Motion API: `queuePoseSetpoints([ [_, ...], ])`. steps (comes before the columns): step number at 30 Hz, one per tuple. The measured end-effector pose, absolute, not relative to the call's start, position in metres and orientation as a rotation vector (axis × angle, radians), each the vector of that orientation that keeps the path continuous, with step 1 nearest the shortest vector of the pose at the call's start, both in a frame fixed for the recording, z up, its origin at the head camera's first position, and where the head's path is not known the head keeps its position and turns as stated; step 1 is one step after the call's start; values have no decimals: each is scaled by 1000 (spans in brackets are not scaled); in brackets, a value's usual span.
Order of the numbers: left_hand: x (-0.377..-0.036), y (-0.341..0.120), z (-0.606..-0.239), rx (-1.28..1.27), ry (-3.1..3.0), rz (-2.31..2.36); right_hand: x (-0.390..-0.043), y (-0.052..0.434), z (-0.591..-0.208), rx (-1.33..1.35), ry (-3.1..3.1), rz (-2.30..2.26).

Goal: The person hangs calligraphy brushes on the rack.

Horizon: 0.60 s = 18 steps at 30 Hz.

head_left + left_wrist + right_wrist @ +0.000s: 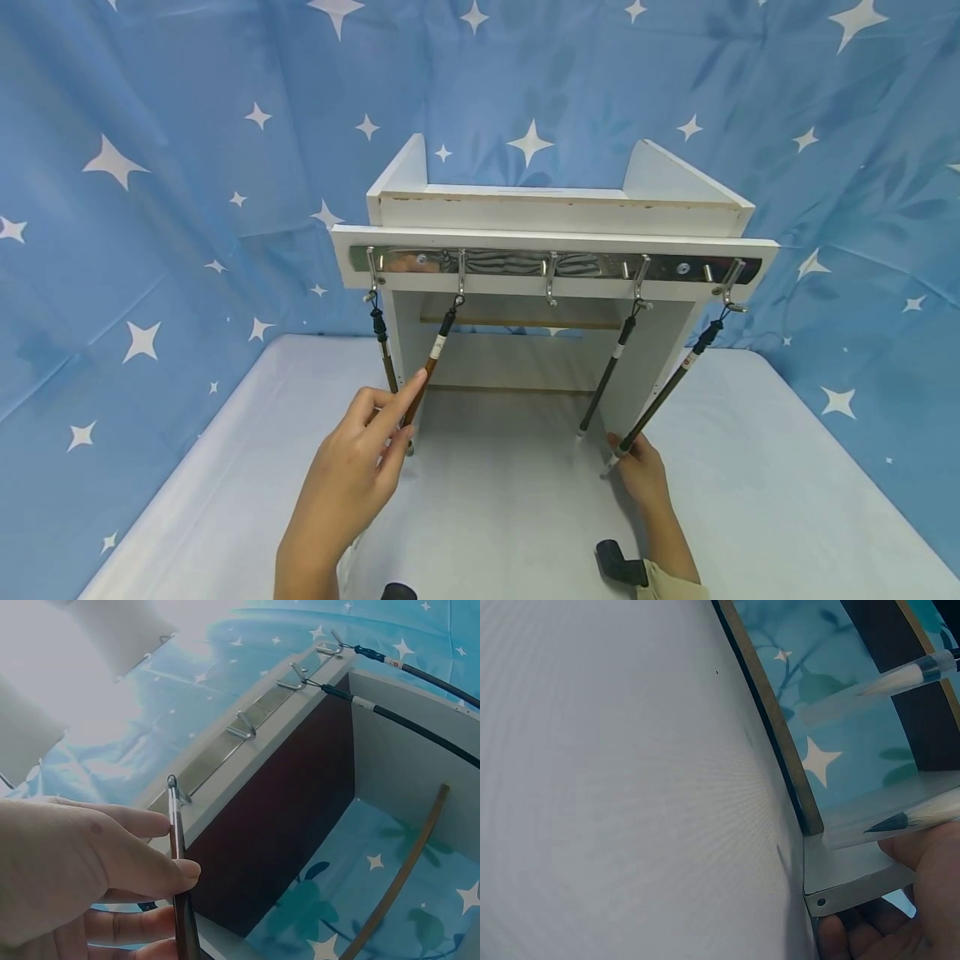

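Currently my left hand [352, 475] pinches the brown-handled brush [428, 369] between thumb and fingers, low on its shaft; the left wrist view shows the thumb [135, 859] pressed against the dark shaft, with the other fingers curled under it. That brush hangs by its loop from the second hook [461, 271] of the metal hook rail [555, 265], tilted down and to the left; the rail is fixed across the front of the white cabinet [558, 212], which stands on the pale table [750, 500]. My right hand [641, 471] grips the lower end of the rightmost brush [670, 387], whose loop sits on the last hook [729, 287]; in the right wrist view its dark tip [900, 820] lies just above my fingers, touching them, beside the cabinet's bottom corner. Two more brushes hang untouched: one [382, 342] on the leftmost hook, one [609, 367] on the fourth; the middle hook [551, 279] carries nothing. Behind everything hangs a blue star-printed cloth [150, 167].
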State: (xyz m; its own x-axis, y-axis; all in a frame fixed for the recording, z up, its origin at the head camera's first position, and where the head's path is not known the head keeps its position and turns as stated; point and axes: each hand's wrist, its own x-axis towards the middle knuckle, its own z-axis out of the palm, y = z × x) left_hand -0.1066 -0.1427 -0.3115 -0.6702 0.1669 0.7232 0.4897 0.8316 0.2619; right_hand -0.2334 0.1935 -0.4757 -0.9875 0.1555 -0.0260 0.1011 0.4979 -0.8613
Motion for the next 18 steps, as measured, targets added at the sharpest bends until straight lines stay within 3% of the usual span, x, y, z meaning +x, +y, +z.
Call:
queuePoseSetpoints([
  [18,-113,-143,-315,-440,-2288,-563,-233,194,-477,-232,-2673,1542],
])
